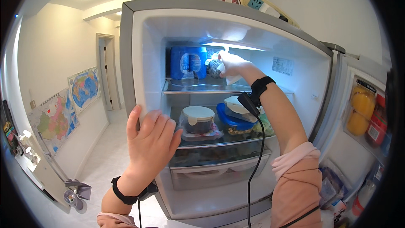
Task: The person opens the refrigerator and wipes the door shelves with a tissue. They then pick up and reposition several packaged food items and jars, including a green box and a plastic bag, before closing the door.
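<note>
An open refrigerator (152, 190) stands before me. My right hand (235, 65) reaches onto its lit top shelf (190, 88), at a knotted plastic bag (215, 66) with dark contents; fingertips are at the bag's knot, and some whitish wrapping hangs beneath the hand. Left of the bag stands a blue plastic-wrapped pack (189, 62). My left hand (153, 142) rests against the left edge of the refrigerator's frame, fingers apart, holding nothing. On the middle shelf are a round lidded container (198, 119) on a plastic-wrapped package and a blue-rimmed box (235, 123) beneath a white-lidded container (240, 107).
A clear drawer (218, 175) sits low inside. The refrigerator door (335, 101) stands open at right, holding a jar of yellow fruit (360, 107) and a red-lidded jar (376, 120). A black cable (253, 171) hangs from my right wristband. A power strip (265, 6) lies on top.
</note>
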### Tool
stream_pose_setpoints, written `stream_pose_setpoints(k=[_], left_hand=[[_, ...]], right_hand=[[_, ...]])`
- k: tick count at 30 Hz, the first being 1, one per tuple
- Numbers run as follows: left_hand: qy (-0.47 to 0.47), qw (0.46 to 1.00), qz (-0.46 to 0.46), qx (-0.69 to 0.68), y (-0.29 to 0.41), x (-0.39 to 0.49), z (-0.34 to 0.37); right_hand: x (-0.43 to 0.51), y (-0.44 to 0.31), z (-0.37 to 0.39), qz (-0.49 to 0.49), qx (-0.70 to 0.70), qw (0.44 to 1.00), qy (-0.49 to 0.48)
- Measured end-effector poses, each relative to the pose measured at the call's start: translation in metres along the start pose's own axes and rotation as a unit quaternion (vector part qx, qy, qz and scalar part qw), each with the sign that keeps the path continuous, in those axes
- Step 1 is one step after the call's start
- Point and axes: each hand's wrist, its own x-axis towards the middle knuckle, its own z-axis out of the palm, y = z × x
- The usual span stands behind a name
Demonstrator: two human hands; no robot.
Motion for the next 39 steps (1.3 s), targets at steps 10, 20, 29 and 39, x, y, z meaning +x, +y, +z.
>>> stream_pose_setpoints(k=[10, 20, 29, 39], left_hand=[[-0.002, 1.000, 0.001, 0.004, 0.002, -0.001, -0.001], [-0.004, 0.999, -0.046, -0.026, 0.016, -0.004, 0.001], [-0.184, 0.651, -0.155, -0.720, 0.084, -0.049, -0.009], [-0.288, -0.052, -0.384, -0.876, 0.152, -0.171, 0.012]], right_hand=[[-0.038, 0.010, -0.031, -0.045, 0.046, 0.998, 0.000], [-0.146, 0.008, -0.061, -0.115, 0.126, 0.976, 0.136], [-0.230, -0.041, -0.047, -0.106, 0.189, 0.956, 0.196], [-0.390, -0.159, 0.096, -0.189, 0.145, 0.969, 0.062]])
